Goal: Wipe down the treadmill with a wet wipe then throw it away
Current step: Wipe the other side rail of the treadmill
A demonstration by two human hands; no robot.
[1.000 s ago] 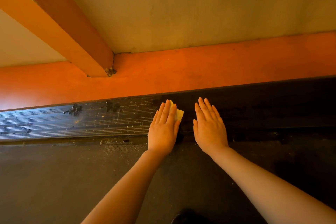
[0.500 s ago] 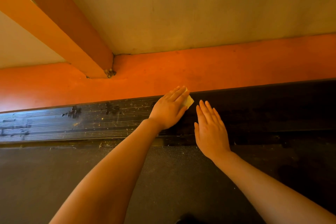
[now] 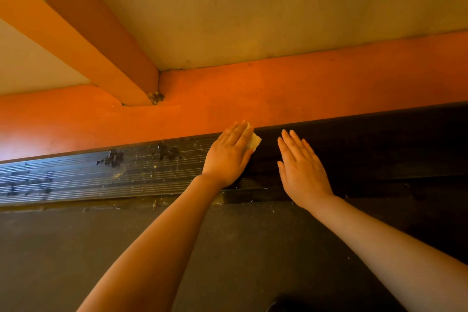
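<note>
The treadmill's black ribbed side rail (image 3: 101,175) runs across the view, dusty and smudged, with the dark belt (image 3: 76,248) below it. My left hand (image 3: 229,156) lies flat on the rail, pressing a pale wet wipe (image 3: 254,141) against it. Only a corner of the wipe shows past my fingertips, at the rail's far edge. My right hand (image 3: 301,172) rests flat on the rail just to the right, fingers together, holding nothing.
An orange frame bar (image 3: 304,88) runs along the far side of the rail, and an orange upright (image 3: 83,33) joins it at the left. Beige floor (image 3: 253,7) lies beyond. Crumbs and dust sit along the seam between rail and belt.
My left hand has slid forward and turned rightward across the rail with the wipe, reaching the rail's far edge. My right hand has stayed almost still.
</note>
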